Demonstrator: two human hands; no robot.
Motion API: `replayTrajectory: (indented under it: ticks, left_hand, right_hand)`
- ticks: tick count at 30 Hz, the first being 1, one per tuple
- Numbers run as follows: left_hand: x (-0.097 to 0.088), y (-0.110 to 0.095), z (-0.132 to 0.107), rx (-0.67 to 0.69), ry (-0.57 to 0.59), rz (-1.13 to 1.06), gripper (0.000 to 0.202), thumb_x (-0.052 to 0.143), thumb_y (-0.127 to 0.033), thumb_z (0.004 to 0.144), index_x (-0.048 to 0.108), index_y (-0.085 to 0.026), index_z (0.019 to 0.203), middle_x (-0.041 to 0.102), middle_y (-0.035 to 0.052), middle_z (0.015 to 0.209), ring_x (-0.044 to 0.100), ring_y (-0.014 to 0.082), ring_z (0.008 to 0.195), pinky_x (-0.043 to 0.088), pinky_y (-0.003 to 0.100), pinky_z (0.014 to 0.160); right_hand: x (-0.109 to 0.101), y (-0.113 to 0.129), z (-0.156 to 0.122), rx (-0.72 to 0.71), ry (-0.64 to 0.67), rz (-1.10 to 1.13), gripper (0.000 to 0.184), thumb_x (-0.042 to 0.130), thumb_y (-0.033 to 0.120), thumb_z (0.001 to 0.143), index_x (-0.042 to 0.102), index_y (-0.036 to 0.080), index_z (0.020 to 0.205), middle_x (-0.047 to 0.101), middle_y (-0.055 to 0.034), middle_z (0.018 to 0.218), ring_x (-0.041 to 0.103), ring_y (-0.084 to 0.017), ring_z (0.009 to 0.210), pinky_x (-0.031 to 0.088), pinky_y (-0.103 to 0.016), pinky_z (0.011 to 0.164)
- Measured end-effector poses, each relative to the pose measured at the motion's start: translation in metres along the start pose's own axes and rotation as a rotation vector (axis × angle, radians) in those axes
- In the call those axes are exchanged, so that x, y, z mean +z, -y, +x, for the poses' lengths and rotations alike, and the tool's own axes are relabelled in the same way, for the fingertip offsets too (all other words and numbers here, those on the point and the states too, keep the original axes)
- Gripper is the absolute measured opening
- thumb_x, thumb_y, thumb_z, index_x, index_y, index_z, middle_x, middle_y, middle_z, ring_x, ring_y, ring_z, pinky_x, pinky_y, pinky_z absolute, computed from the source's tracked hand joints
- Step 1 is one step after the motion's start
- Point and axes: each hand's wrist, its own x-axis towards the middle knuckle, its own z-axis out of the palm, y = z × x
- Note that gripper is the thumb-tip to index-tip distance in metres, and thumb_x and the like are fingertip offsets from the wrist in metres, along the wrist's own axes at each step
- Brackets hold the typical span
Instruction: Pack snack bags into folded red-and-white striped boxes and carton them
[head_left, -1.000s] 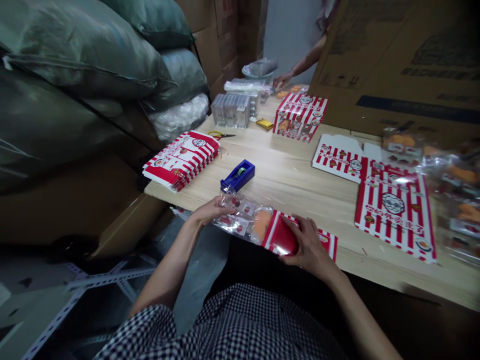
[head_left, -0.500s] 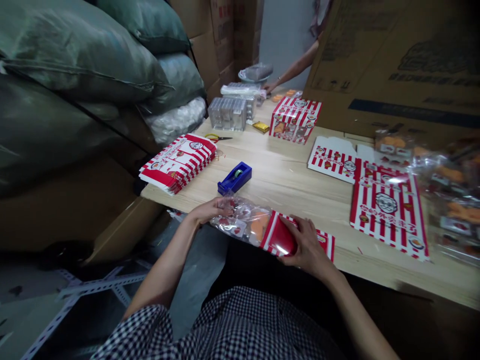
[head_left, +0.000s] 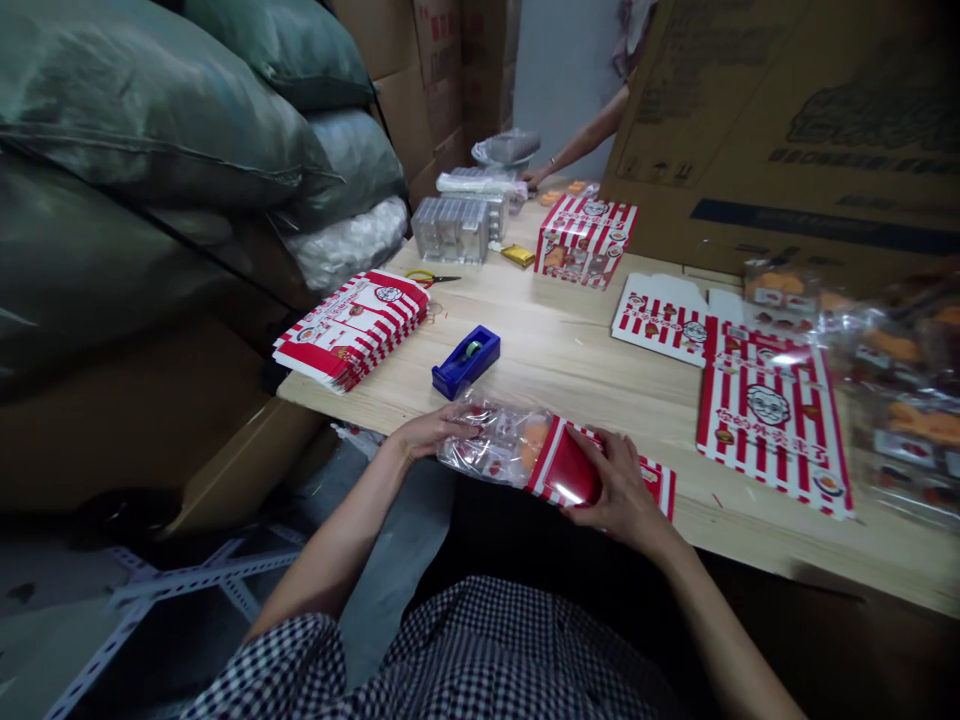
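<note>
My left hand [head_left: 437, 432] grips the outer end of a clear plastic pack [head_left: 495, 445] with orange and dark red pieces inside. The pack's other end is partly inside a red-and-white striped carton [head_left: 566, 465] at the table's front edge. My right hand [head_left: 619, 490] is closed round that carton, thumb on its red side and fingers over the top. Just beyond the pack stands a blue tape dispenser [head_left: 466, 362]. A stack of folded striped cartons [head_left: 356, 330] lies to the left.
Flat cartons [head_left: 772, 425] and several filled clear packs [head_left: 922, 430] lie on the right. Farther back are scissors [head_left: 431, 278], an assembled striped box [head_left: 585, 240], clear plastic boxes [head_left: 450, 230] and another person's arm [head_left: 592, 135]. A large cardboard box [head_left: 780, 130] stands behind.
The clear pack has slid slightly right, deeper into the carton, with my left hand following it. My right hand keeps its hold. The view has shifted a little.
</note>
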Motion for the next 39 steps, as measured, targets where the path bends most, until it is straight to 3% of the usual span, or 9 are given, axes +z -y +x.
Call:
replayTrajectory:
  ticks: [5, 9, 12, 19, 27, 31, 33, 36, 39]
  left_hand:
    - [0.009, -0.004, 0.007, -0.052, 0.018, 0.000, 0.066, 0.088, -0.012, 0.064, 0.066, -0.015, 0.127, 0.074, 0.0154, 0.113, 0.075, 0.0252, 0.092, 0.059, 0.034, 0.081]
    - [0.016, -0.008, 0.005, 0.033, 0.066, 0.017, 0.081, 0.085, -0.011, 0.069, 0.055, -0.026, 0.143, 0.069, 0.0133, 0.128, 0.071, 0.0267, 0.108, 0.057, 0.036, 0.089]
    - [0.009, -0.014, 0.000, 0.070, 0.103, 0.065, 0.083, 0.083, -0.011, 0.070, 0.052, -0.026, 0.145, 0.066, 0.0126, 0.133, 0.069, 0.0254, 0.112, 0.054, 0.034, 0.094]
    - [-0.002, -0.026, 0.011, -0.017, 0.183, 0.212, 0.074, 0.083, -0.012, 0.066, 0.063, -0.020, 0.136, 0.076, 0.0102, 0.110, 0.073, 0.0237, 0.095, 0.054, 0.029, 0.081]
    - [0.001, -0.026, 0.016, 0.026, 0.208, 0.211, 0.070, 0.082, -0.013, 0.067, 0.064, -0.023, 0.134, 0.076, 0.0091, 0.109, 0.071, 0.0225, 0.095, 0.054, 0.029, 0.079]
    - [0.018, -0.018, 0.020, 0.027, 0.232, 0.221, 0.065, 0.084, -0.014, 0.066, 0.066, -0.019, 0.129, 0.076, 0.0092, 0.103, 0.071, 0.0219, 0.091, 0.053, 0.030, 0.081]
    - [0.037, -0.009, 0.027, 0.068, 0.188, 0.242, 0.063, 0.087, -0.017, 0.063, 0.068, -0.016, 0.123, 0.075, 0.0108, 0.102, 0.071, 0.0231, 0.089, 0.054, 0.032, 0.079]
    - [0.060, 0.004, 0.033, 0.187, 0.022, 0.259, 0.069, 0.089, -0.025, 0.063, 0.062, -0.015, 0.125, 0.073, 0.0103, 0.105, 0.069, 0.0216, 0.090, 0.053, 0.032, 0.081]
    - [0.060, 0.006, 0.026, 0.318, -0.222, 0.407, 0.077, 0.085, -0.032, 0.071, 0.051, -0.018, 0.138, 0.071, 0.0087, 0.109, 0.066, 0.0190, 0.091, 0.051, 0.030, 0.081]
  right_hand:
    - [0.002, -0.003, -0.004, -0.017, 0.034, 0.011, 0.107, 0.078, 0.039, 0.067, 0.022, 0.032, 0.158, 0.034, -0.0152, 0.149, 0.033, -0.039, 0.143, 0.015, -0.063, 0.121]
    - [0.001, -0.006, -0.002, 0.005, 0.039, -0.022, 0.105, 0.079, 0.042, 0.067, 0.026, 0.029, 0.158, 0.034, -0.0170, 0.149, 0.033, -0.040, 0.143, 0.014, -0.062, 0.122]
    - [0.000, -0.005, 0.000, 0.014, 0.039, -0.033, 0.105, 0.079, 0.044, 0.067, 0.029, 0.026, 0.157, 0.036, -0.0182, 0.148, 0.034, -0.041, 0.142, 0.013, -0.063, 0.121]
    - [0.001, -0.006, -0.001, -0.014, 0.068, -0.001, 0.105, 0.080, 0.038, 0.063, 0.031, 0.029, 0.156, 0.036, -0.0164, 0.148, 0.033, -0.040, 0.144, 0.011, -0.063, 0.122]
    - [-0.003, -0.007, -0.002, 0.001, 0.046, 0.019, 0.102, 0.078, 0.040, 0.067, 0.031, 0.031, 0.156, 0.035, -0.0152, 0.149, 0.033, -0.040, 0.144, 0.011, -0.065, 0.121]
    - [0.003, -0.003, -0.002, -0.035, 0.064, 0.020, 0.106, 0.080, 0.038, 0.064, 0.029, 0.031, 0.157, 0.036, -0.0159, 0.148, 0.033, -0.040, 0.144, 0.012, -0.066, 0.121]
    - [0.007, -0.002, -0.001, -0.049, 0.067, 0.018, 0.107, 0.081, 0.039, 0.063, 0.030, 0.030, 0.156, 0.035, -0.0164, 0.148, 0.033, -0.041, 0.144, 0.012, -0.066, 0.121]
    - [0.008, -0.002, 0.001, -0.021, 0.024, -0.001, 0.104, 0.080, 0.039, 0.064, 0.032, 0.029, 0.156, 0.036, -0.0171, 0.148, 0.035, -0.041, 0.142, 0.013, -0.065, 0.120]
    - [0.004, -0.003, 0.003, 0.039, -0.004, -0.013, 0.103, 0.079, 0.043, 0.067, 0.031, 0.029, 0.157, 0.037, -0.0174, 0.147, 0.036, -0.043, 0.140, 0.015, -0.066, 0.119]
